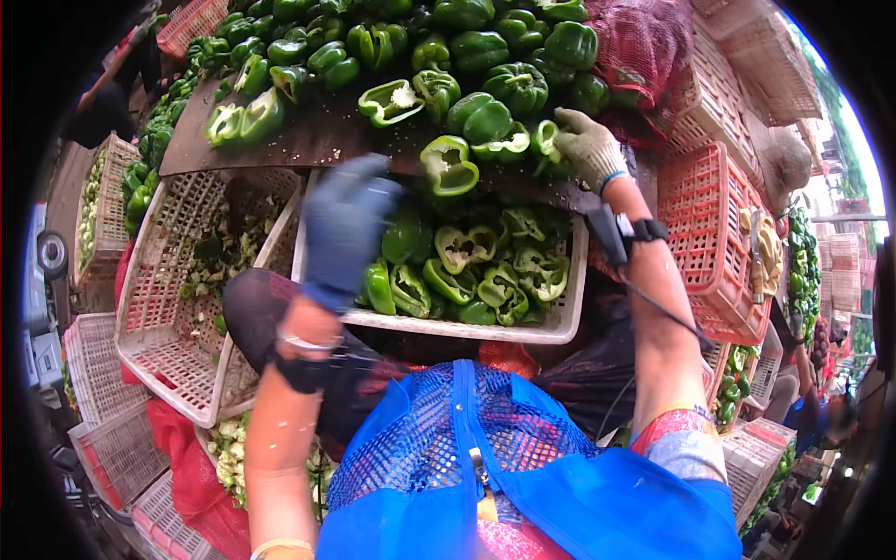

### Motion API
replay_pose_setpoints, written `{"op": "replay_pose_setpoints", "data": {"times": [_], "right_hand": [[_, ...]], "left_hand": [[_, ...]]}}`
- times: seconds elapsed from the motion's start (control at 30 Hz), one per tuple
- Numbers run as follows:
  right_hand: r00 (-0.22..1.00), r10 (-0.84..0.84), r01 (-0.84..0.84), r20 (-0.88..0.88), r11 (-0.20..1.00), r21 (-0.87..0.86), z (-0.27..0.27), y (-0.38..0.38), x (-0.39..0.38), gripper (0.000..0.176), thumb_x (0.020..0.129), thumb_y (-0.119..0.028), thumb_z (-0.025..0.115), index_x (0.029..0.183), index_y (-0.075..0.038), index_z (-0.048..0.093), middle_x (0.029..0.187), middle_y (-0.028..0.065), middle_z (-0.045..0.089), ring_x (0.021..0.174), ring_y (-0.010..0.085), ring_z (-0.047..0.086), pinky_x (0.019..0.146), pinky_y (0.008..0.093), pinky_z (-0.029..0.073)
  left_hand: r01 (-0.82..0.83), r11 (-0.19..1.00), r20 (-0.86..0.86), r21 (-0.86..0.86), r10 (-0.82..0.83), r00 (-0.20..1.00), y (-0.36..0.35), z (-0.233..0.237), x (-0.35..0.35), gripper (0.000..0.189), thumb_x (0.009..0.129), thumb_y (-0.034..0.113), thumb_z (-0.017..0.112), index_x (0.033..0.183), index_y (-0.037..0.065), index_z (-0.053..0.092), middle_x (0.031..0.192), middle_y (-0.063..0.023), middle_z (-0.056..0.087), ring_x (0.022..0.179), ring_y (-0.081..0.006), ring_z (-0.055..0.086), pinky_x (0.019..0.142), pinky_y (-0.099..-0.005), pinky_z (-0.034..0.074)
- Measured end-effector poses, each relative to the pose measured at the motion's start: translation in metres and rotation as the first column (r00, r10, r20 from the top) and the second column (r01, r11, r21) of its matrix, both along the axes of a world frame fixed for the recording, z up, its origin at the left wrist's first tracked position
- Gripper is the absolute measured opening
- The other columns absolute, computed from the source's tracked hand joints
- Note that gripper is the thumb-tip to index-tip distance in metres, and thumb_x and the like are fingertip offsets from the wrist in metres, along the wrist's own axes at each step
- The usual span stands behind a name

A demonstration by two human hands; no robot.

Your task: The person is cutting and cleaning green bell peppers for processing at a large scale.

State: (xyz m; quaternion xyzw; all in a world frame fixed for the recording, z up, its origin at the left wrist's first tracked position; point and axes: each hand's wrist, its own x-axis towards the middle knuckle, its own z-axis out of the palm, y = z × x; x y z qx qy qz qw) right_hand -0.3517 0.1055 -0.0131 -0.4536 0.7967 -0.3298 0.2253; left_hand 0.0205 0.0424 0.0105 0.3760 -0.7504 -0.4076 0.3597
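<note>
My left hand [350, 233], in a blue glove, is smeared by motion above the left end of a white crate [467, 330]; its fingers cannot be made out. Cut green bell pepper halves [453, 277] fill that crate. At the board's right side, my right hand [590, 147], in a pale knit glove, grips a green bell pepper half [544, 140] by its edge. Another pepper half [450, 173] lies cut side up at the front edge of the dark board [191, 149]. Whole green bell peppers [476, 51] are heaped behind.
On the left stands a tilted crate [149, 336] with pepper scraps inside. A red mesh bag [644, 47] sits at the back right, and an orange-red crate [695, 224] stands right of my forearm. More stacked crates surround me.
</note>
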Motion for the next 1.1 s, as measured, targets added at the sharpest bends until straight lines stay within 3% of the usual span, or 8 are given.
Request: {"op": "replay_pose_setpoints", "data": {"times": [0.03,0.13,0.37,0.47,0.57,0.77,0.97,1.1], "right_hand": [[0.995,-0.063,0.063,0.08,0.998,0.001,-0.012,0.007,-0.003,0.049,0.086,-0.019,0.064,0.132,-0.001,0.065,0.117,0.0196,0.073,0.103,0.0271,0.073,0.092,0.0346,0.055],[0.984,-0.167,0.162,-0.059,0.983,-0.08,-0.036,0.033,-0.002,0.039,0.085,-0.019,0.068,0.12,-0.003,0.072,0.11,0.0164,0.076,0.1,0.0235,0.073,0.092,0.0328,0.055],[0.87,-0.234,0.364,0.433,0.899,-0.245,-0.011,0.09,0.09,0.04,0.086,-0.004,0.071,0.126,0.003,0.067,0.112,0.0142,0.074,0.098,0.0194,0.071,0.086,0.0303,0.057],[0.456,0.081,0.409,0.886,0.865,-0.289,0.02,0.13,0.119,0.058,0.092,-0.008,0.064,0.147,0.001,0.046,0.123,0.014,0.066,0.102,0.0259,0.07,0.091,0.0382,0.058],[0.115,0.266,0.354,0.957,0.889,-0.29,0.015,0.138,0.148,0.058,0.093,-0.013,0.061,0.148,0.0,0.045,0.126,0.0151,0.065,0.108,0.0259,0.068,0.097,0.0391,0.055],[0.339,-0.057,0.4,0.939,0.912,-0.089,-0.013,0.129,0.188,0.038,0.093,-0.012,0.065,0.13,-0.005,0.061,0.11,0.0079,0.07,0.095,0.02,0.068,0.082,0.035,0.058],[-0.101,-0.091,0.526,0.991,0.84,0.131,-0.015,0.12,0.23,0.024,0.098,-0.02,0.061,0.118,-0.007,0.067,0.107,0.007,0.071,0.092,0.0219,0.069,0.081,0.0389,0.059],[-0.052,-0.032,0.607,0.998,0.793,0.057,-0.066,0.113,0.231,0.026,0.098,-0.015,0.061,0.122,-0.004,0.063,0.114,0.0112,0.068,0.098,0.0263,0.069,0.085,0.0425,0.059]], "left_hand": [[0.028,0.973,-0.126,0.229,0.001,0.992,0.018,-0.011,-0.032,0.029,0.085,0.018,0.078,0.108,0.002,0.073,0.105,-0.0157,0.075,0.089,-0.029,0.073,0.082,-0.0405,0.057],[0.098,0.967,0.009,0.234,-0.103,0.995,0.049,-0.034,-0.109,0.054,0.082,0.03,0.081,0.123,0.0,0.065,0.108,-0.0216,0.073,0.099,-0.0329,0.072,0.087,-0.0427,0.055],[0.163,0.965,0.111,0.208,-0.188,0.976,0.063,-0.017,-0.151,0.067,0.075,0.033,0.082,0.128,-0.003,0.063,0.116,-0.0269,0.07,0.105,-0.0377,0.07,0.09,-0.0412,0.055],[0.322,0.932,-0.115,0.167,-0.305,0.945,0.065,-0.012,-0.111,0.065,0.075,0.025,0.079,0.13,-0.005,0.062,0.116,-0.0246,0.071,0.103,-0.0299,0.073,0.091,-0.0354,0.057],[0.393,0.894,-0.065,0.218,-0.388,0.919,0.084,-0.009,-0.091,0.058,0.074,0.024,0.079,0.125,0.0,0.066,0.108,-0.0231,0.072,0.097,-0.0332,0.072,0.088,-0.0406,0.057],[0.319,0.946,0.568,-0.061,-0.23,0.79,0.1,-0.012,-0.062,0.036,0.079,0.037,0.07,0.098,0.007,0.068,0.096,-0.0178,0.072,0.088,-0.0366,0.072,0.075,-0.0501,0.057],[0.215,0.957,0.516,-0.194,-0.086,0.852,0.096,-0.036,-0.053,0.03,0.081,0.038,0.066,0.088,0.009,0.068,0.082,-0.0159,0.072,0.075,-0.0373,0.071,0.069,-0.0503,0.056],[0.123,0.961,0.412,-0.249,-0.009,0.911,0.086,-0.046,-0.046,0.03,0.079,0.038,0.067,0.084,0.009,0.067,0.081,-0.0199,0.07,0.077,-0.0423,0.069,0.067,-0.0519,0.054]]}}
